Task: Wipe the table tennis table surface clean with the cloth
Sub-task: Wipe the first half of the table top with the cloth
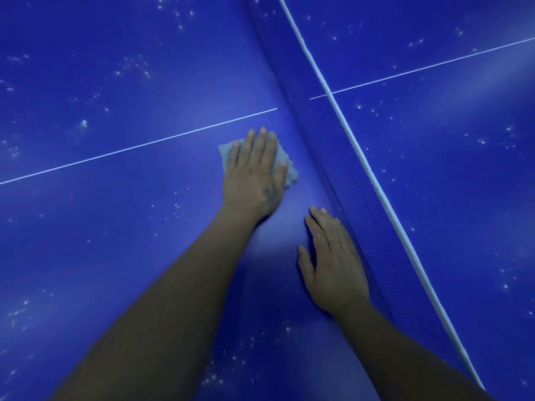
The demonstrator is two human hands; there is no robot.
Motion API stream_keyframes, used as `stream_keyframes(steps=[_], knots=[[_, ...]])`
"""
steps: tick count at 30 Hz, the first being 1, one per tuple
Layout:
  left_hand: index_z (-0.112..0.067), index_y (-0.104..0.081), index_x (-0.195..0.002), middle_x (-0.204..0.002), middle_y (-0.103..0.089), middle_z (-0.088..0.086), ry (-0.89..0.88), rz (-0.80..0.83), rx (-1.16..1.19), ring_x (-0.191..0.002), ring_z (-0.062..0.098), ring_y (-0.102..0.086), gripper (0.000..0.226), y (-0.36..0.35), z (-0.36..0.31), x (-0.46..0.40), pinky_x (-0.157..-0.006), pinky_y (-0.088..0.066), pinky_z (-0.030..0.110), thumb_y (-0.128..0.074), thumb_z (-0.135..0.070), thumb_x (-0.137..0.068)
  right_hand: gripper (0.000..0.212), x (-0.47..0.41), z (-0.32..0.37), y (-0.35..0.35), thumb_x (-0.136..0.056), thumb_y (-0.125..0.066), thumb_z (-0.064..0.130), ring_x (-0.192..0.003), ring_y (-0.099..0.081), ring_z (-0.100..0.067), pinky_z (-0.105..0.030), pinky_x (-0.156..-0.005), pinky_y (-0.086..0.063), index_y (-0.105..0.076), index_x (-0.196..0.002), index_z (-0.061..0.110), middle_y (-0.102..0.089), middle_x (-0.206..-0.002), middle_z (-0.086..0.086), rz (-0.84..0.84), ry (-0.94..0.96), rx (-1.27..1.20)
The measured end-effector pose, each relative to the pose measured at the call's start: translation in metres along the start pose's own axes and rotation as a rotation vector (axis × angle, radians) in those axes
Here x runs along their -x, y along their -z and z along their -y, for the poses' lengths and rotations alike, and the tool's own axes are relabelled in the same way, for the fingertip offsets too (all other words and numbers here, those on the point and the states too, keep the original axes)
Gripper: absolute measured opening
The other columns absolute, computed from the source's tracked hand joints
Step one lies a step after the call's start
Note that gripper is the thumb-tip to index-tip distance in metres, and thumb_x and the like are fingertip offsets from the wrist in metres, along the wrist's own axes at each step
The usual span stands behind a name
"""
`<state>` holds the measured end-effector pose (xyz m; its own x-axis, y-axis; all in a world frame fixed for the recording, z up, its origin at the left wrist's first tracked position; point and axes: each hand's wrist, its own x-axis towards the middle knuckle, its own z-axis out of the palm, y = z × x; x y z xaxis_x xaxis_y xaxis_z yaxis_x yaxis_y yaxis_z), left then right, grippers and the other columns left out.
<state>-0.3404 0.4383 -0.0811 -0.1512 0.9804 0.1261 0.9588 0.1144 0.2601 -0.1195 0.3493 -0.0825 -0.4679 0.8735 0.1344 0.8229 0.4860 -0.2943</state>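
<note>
Most of the one cloth (282, 164) is hiding under the flat-fingered left hand (254, 175); the right hand (333, 261) is lying open, holding nothing, beside the one net (341, 146) on the table (115, 227).

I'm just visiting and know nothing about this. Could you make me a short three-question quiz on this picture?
1. True or false: the left hand presses flat on the pale grey cloth.
2. Where does the right hand rest? A) on the cloth B) on the blue table tennis table beside the blue mesh net C) in the air
3. Fill in: white ____ dot the table on both sides of the net.

Key: 1 true; 2 B; 3 specks.
</note>
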Motion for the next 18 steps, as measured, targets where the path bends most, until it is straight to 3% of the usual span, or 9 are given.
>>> stream_keyframes(steps=[4, 9, 13, 18], knots=[[-0.011, -0.03, -0.166, -0.173, -0.029, 0.009, 0.164, -0.011, -0.008, -0.162, 0.029, -0.021, 0.069, 0.003, 0.042, -0.013, -0.131, -0.014, 0.05, -0.015, -0.048, -0.111, 0.057, 0.001, 0.0, 0.0, -0.11, -0.047, 0.033, -0.162, -0.026, -0.023, -0.05, -0.13, -0.028, -0.045, -0.159, 0.005, -0.035, -0.171, -0.006, 0.019, -0.009, -0.014], [-0.007, -0.028, -0.166, -0.173, -0.028, 0.012, 0.057, -0.061, -0.005, -0.163, 0.031, -0.019, 0.061, 0.005, 0.003, 0.056, -0.131, -0.016, 0.055, -0.028, -0.038, -0.114, 0.057, 0.0, -0.001, -0.001, -0.11, -0.045, 0.034, -0.161, -0.027, -0.024, -0.051, -0.129, -0.028, -0.045, -0.159, 0.004, -0.035, -0.171, -0.007, 0.01, -0.008, -0.006], [-0.008, -0.026, -0.167, -0.174, -0.027, 0.009, -0.059, -0.008, 0.016, -0.163, 0.028, -0.018, 0.061, 0.002, -0.018, 0.06, -0.13, -0.016, 0.053, -0.023, -0.039, -0.115, 0.058, 0.0, 0.0, -0.001, -0.11, -0.045, 0.035, -0.162, -0.025, -0.023, -0.049, -0.131, -0.026, -0.044, -0.159, 0.005, -0.033, -0.173, -0.005, 0.02, -0.014, -0.01], [-0.009, -0.028, -0.167, -0.173, -0.029, 0.009, 0.069, 0.009, 0.008, -0.162, 0.029, -0.021, 0.065, 0.005, 0.035, 0.0, -0.132, -0.012, 0.052, -0.02, -0.043, -0.112, 0.057, -0.001, -0.001, -0.001, -0.108, -0.048, 0.034, -0.161, -0.027, -0.022, -0.045, -0.132, -0.023, -0.048, -0.157, 0.005, -0.036, -0.171, -0.005, 0.003, -0.004, -0.032]])
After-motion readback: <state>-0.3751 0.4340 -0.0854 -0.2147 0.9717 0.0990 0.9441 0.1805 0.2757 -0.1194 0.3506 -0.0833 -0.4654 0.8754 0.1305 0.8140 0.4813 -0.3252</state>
